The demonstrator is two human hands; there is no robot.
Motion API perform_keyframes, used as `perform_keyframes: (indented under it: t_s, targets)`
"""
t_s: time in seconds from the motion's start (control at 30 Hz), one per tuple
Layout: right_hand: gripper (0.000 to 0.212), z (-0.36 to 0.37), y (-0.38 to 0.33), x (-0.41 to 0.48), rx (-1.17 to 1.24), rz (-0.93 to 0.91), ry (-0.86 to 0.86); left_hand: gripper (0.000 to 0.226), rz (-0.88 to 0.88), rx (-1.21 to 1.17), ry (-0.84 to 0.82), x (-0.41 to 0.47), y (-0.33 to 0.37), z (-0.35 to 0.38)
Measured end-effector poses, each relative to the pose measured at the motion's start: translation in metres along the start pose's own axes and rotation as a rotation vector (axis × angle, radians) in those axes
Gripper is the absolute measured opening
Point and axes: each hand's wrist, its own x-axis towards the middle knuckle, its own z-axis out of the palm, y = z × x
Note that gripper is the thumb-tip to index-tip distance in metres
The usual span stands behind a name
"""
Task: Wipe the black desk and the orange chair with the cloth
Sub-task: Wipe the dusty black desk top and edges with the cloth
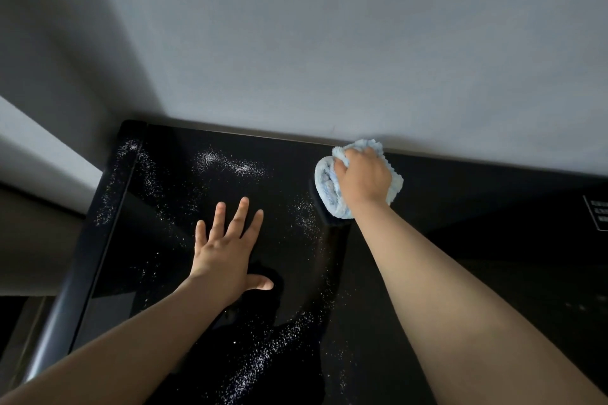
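- A plain grey wall (329,43) rises behind the desk's far edge.
- The glossy black desk (460,240) is strewn with white specks (230,164), mostly over its left half.
- The left hand (227,246) lies flat on the desk, fingers spread, grasping nothing.
- The right hand (362,177) clenches the bunched pale blue cloth (325,187), pressed on the desk near the wall.
- A white-lettered label (598,215) sits at the right edge.

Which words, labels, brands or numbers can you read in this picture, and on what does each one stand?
White-framed label on the black desk, at the picture's right edge: lines of white print, cut off and too blurred to read.
No other text shows, none on the light blue cloth.
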Motion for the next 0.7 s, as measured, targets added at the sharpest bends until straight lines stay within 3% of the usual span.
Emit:
perform_keyframes:
  t_s: [0.4, 0.7]
  targets:
    - [0.037, 0.002, 0.011, -0.051, -0.031, 0.036, -0.021, 0.124, 0.007, 0.003, -0.003, 0.001, -0.001, -0.001]
    - [0.030, 0.006, 0.017, -0.094, -0.015, 0.033, 0.065, 0.124, 0.011, 0.015, 0.010, 0.001, -0.001, 0.000]
